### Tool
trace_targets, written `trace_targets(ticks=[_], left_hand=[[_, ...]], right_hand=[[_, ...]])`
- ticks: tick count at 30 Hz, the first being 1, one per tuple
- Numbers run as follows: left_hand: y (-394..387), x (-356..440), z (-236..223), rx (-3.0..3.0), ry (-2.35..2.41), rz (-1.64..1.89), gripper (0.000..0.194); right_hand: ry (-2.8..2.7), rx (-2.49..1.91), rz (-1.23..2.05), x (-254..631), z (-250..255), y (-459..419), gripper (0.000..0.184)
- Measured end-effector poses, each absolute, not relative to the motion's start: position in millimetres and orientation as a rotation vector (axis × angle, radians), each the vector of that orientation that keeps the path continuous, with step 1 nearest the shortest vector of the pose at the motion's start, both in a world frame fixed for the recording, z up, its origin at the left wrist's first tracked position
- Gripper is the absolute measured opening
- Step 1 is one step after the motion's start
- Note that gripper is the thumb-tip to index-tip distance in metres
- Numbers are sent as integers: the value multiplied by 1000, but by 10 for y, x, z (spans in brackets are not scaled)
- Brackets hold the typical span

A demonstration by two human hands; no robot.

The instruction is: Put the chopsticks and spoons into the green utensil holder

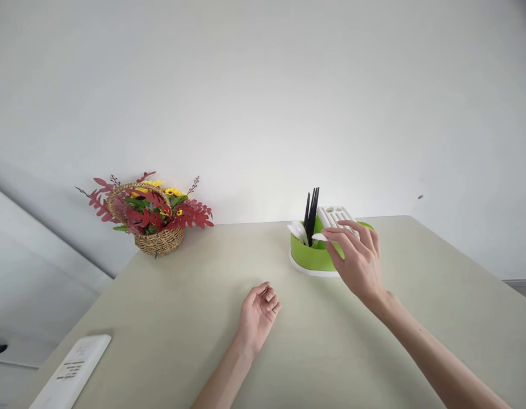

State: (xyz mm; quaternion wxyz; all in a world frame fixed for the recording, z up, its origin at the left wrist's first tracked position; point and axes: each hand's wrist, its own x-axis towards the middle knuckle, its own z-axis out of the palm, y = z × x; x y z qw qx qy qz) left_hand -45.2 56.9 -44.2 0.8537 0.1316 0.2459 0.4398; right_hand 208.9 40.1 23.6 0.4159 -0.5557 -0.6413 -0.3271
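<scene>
The white spoon (319,237) is up in the air just above the front of the green holder (314,260), its pointed end facing left. The right hand (355,250) has its grip clamped on the spoon (thumb below, fingertips on top), and covers the rest of it; whether the spoon touches anything inside the holder, I cannot tell.

In the holder's left part stand black chopsticks (312,218), leaning slightly, with other spoons (297,232), also white, beside them at the rim. A white slotted rack (329,213) rises behind the right hand. The holder sits on a white base (316,273) on the pale bench (161,329), near the wall (263,102).

Nearer the wearer, the left hand (259,312) is over the bench, palm partly in view, its grip slack and apart, the fingers loosely curled.

Farther left, a wicker basket (158,244) carries red leaves (150,217) and yellow flowers (173,192). A white device (73,363) (long and flat, with dark marks) lies at the bench's near left.
</scene>
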Motion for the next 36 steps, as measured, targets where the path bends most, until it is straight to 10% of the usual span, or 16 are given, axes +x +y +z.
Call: trace_targets(ticks=[20,36], left_hand=[[566,-444,-432,279,532,926,9],[554,-445,-419,291,543,927,11]], right_hand=[[-1609,-1454,-754,2015,44,386,13],[-1655,-1604,-684,2116,61,329,68]])
